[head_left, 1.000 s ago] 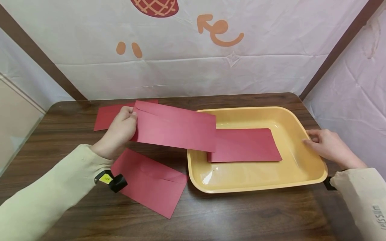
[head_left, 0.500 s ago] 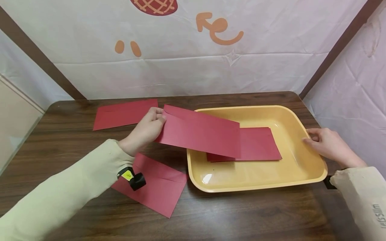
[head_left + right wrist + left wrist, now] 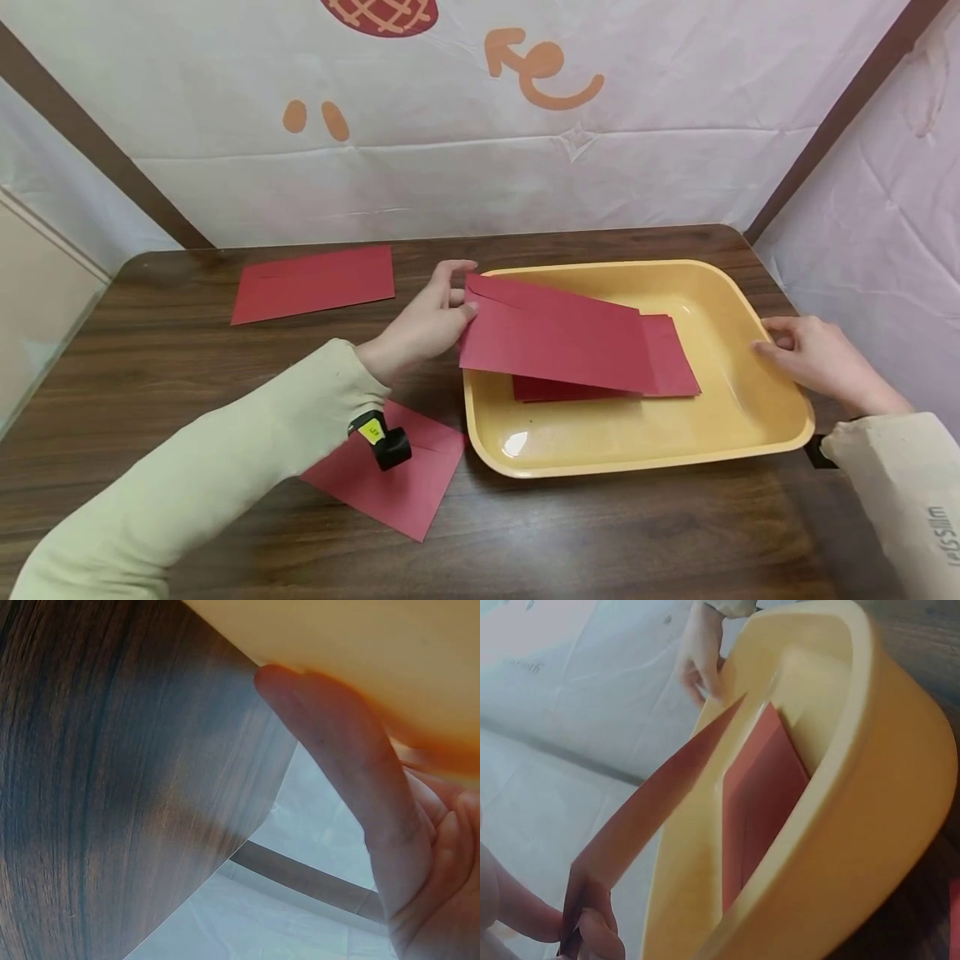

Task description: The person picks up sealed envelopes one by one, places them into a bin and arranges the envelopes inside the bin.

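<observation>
My left hand (image 3: 420, 327) pinches one end of a red envelope (image 3: 558, 337) between thumb and fingers. That envelope reaches over the left rim of a yellow tray (image 3: 637, 446). Beneath it, inside the tray, lies a stack of red envelopes (image 3: 672, 358), partly covered from above. The left wrist view shows the held envelope (image 3: 656, 799) slanting above the stack (image 3: 761, 802), its near end between the fingertips. At the tray's right side, my right hand (image 3: 828, 367) grips the rim. Up close in the right wrist view, the thumb (image 3: 352, 750) lies against the tray wall (image 3: 360, 637).
Two more red envelopes lie on the dark wooden table (image 3: 600, 542): a back-left envelope (image 3: 315, 285) and a front envelope (image 3: 427, 492), partly hidden under the left forearm. A printed white cloth (image 3: 420, 192) hangs behind the table's back edge.
The left hand has carried its envelope rightward, from beside the tray to over the stack in it. Its forefinger is now straighter. Right hand and tray have stayed in place.
</observation>
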{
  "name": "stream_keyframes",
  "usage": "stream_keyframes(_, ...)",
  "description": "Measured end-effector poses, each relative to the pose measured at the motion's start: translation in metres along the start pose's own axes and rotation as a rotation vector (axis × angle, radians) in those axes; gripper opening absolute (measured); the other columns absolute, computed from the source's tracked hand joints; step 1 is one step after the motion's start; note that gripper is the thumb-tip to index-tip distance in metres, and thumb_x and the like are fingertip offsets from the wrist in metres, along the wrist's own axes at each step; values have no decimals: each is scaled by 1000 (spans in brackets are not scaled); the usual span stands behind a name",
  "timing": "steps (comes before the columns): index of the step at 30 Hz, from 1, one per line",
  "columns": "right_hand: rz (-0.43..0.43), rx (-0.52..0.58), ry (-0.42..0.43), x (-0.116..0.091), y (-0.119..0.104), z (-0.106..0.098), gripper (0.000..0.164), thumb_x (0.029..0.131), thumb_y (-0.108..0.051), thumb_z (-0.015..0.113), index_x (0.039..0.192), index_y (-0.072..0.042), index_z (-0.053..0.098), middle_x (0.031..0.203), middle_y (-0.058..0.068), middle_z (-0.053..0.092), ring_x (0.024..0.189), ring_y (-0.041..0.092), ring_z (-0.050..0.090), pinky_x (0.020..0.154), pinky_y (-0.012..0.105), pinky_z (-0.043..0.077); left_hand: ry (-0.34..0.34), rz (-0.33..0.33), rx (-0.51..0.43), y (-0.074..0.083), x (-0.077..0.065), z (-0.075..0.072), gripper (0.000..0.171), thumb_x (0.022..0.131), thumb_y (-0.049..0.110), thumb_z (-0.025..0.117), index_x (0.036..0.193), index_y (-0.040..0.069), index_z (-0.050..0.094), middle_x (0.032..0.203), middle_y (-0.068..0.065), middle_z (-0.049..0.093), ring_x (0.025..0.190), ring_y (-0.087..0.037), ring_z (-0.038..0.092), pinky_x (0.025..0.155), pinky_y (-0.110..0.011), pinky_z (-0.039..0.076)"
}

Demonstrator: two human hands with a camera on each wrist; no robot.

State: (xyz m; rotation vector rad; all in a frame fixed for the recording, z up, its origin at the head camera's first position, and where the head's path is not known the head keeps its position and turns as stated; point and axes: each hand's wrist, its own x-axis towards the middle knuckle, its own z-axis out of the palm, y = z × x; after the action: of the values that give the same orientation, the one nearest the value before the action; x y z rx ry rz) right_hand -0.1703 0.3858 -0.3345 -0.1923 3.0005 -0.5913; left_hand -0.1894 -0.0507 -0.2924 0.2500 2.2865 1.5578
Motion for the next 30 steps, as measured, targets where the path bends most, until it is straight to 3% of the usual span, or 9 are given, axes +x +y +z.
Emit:
stream_keyframes(6,-7,6,5,0,-2,0,43,91,-15,61,120,16,56,88,23,71,62,-1,59,58,20,44,-38,3,-56,2,10,19,47,100,3,38,143,9,20,123,-24,58,85,-25,68,72,-32,55)
stream_keyframes(11,8,14,-5,0,-1,-1,44,91,-16,60,121,16,55,88,23,71,61,1,60,57,21,44,-62,-2,-57,7,19,36,45,99,2,40,140,9,24,115,-25,62,65,-14,62,60,-25,50)
stream_keyframes(16,6,14,-4,-1,-1,-2,44,91,-16,60,121,15,55,87,22,72,61,-1,59,57,21,44,-73,-28,-33,11,30,48,44,99,3,43,139,9,25,114,-24,64,62,-15,60,55,-25,50)
stream_keyframes(24,8,22,-2,-1,-1,-2,44,91,-17,59,121,15,55,87,22,72,61,1,60,58,20,44,-50,-68,-45,10,40,57,43,98,-1,43,137,6,26,113,-28,63,58,-15,59,51,-26,50)
stream_keyframes(30,17,27,-4,-2,-1,-1,45,92,-16,59,122,16,54,87,23,71,61,4,61,57,20,45,-8,-91,33,4,45,57,44,97,-2,45,136,4,27,104,-26,62,49,-13,53,50,-27,50)
